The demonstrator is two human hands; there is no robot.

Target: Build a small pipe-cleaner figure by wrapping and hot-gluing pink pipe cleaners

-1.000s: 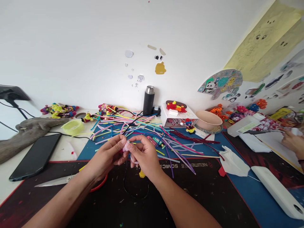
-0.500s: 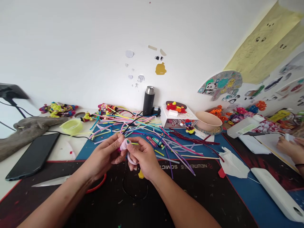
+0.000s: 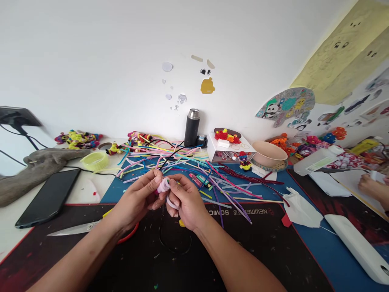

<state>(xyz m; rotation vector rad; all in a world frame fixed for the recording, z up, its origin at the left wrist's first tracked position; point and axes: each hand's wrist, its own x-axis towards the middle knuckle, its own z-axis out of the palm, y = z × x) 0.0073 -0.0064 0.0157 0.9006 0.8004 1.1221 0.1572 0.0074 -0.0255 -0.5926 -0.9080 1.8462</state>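
A pale pink coiled pipe cleaner (image 3: 164, 185) is pinched between my two hands above the black mat. My left hand (image 3: 141, 196) grips its left side with thumb and fingers, and a bit of magenta shows there. On the other side, my right hand (image 3: 190, 200) presses the coil with thumb and forefinger. A loose pale end of it loops down by the right fingers. Something small and yellow (image 3: 182, 223) shows just under the right hand. Scissors (image 3: 74, 229) lie partly hidden beneath my left forearm.
Loose pipe cleaners (image 3: 182, 156) spread behind my hands. A black thermos (image 3: 192, 129) and white box (image 3: 214, 152) stand by the wall. A dark phone (image 3: 48, 198) lies left; a white device (image 3: 355, 247) lies right. Another person's hand (image 3: 369, 186) is at far right.
The whole view has shifted slightly, so things sit a little further right. Both hands still hold the pink coil, which appears slightly turned. Nothing was let go.
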